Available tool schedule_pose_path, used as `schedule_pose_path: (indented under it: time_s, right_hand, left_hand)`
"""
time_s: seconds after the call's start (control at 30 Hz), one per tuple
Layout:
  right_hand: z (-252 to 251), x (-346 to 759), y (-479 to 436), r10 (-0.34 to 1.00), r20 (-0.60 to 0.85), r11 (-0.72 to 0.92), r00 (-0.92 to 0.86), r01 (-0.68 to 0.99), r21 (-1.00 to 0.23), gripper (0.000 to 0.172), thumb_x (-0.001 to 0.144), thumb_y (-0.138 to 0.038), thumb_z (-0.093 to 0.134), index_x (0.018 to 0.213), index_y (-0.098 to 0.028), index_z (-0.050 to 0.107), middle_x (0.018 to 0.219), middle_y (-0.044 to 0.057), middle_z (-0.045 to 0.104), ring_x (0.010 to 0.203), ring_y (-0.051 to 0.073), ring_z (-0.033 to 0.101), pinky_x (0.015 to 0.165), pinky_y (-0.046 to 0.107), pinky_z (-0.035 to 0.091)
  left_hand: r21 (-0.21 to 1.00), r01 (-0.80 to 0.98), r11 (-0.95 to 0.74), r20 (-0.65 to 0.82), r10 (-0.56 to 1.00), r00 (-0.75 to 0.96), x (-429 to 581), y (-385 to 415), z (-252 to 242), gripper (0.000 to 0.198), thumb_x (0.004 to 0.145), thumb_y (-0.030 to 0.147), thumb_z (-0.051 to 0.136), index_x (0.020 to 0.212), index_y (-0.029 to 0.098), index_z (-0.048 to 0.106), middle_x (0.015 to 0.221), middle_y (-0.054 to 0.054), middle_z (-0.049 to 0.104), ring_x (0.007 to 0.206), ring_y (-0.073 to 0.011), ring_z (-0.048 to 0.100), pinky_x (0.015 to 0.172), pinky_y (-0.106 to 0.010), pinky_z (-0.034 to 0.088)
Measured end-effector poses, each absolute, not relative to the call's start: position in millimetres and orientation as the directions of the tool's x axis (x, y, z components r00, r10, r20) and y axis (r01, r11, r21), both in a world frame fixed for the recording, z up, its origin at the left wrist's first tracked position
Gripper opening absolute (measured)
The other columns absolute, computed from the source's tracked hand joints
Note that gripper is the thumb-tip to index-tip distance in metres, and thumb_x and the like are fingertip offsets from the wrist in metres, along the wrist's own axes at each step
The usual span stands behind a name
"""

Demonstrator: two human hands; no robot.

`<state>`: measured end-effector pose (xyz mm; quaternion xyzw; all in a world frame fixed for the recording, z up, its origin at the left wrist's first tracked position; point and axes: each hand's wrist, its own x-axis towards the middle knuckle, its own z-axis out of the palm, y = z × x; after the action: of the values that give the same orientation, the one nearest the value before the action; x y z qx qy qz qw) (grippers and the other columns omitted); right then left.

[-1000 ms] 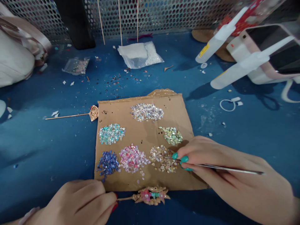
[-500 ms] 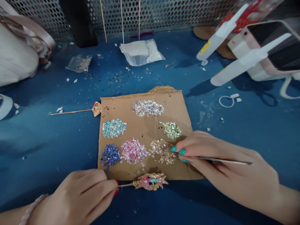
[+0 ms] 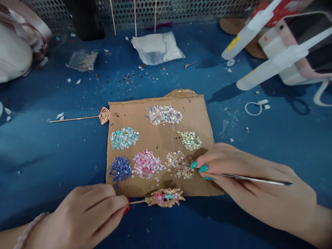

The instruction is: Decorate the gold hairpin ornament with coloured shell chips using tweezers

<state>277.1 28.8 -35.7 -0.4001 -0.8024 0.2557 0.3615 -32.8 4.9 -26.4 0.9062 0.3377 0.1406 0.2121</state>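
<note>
My left hand [image 3: 89, 214] pinches the stem of a gold hairpin [image 3: 166, 198], whose ornate head carries pink flowers and turquoise bits. That head lies at the front edge of a cardboard sheet [image 3: 155, 138]. In my right hand [image 3: 249, 183] is a thin metal pair of tweezers [image 3: 254, 179]; its tips reach into a pile of beige chips [image 3: 177, 162]. Whether they grip a chip is too small to tell. Around it on the cardboard are piles of pink chips [image 3: 147, 164], dark blue chips [image 3: 120, 169], turquoise chips [image 3: 124, 138], green chips [image 3: 190, 140] and whitish chips [image 3: 164, 114].
Another gold hairpin [image 3: 104, 116] lies left of the cardboard. Behind are small plastic bags [image 3: 158, 48], a black object [image 3: 84, 20] and thin sticks by a perforated metal panel [image 3: 181, 12]. Two white applicator bottles [image 3: 272, 67] and a white device [image 3: 282, 38] stand at right.
The view has shifted slightly, moving the background up in the picture. Both hands keep their grips, and the tweezer tips stay at the beige pile.
</note>
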Motion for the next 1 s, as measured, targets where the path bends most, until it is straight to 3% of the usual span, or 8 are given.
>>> schedule_pose_path:
  time_s: [1.0]
  right_hand:
    - [-39.8, 275.0, 27.9, 0.798, 0.444, 0.598, -0.407, 0.451, -0.663, 0.025, 0.083, 0.003, 0.054, 0.091, -0.02, 0.061, 0.08, 0.001, 0.069, 0.079, 0.014, 0.068, 0.073, 0.029, 0.059]
  left_hand:
    - [0.529, 0.542, -0.653, 0.103, 0.683, 0.723, -31.7, 7.1, -28.6, 0.018, 0.1, 0.019, 0.042, 0.098, 0.019, 0.06, 0.081, 0.002, 0.063, 0.07, -0.0087, 0.06, 0.067, -0.023, 0.043]
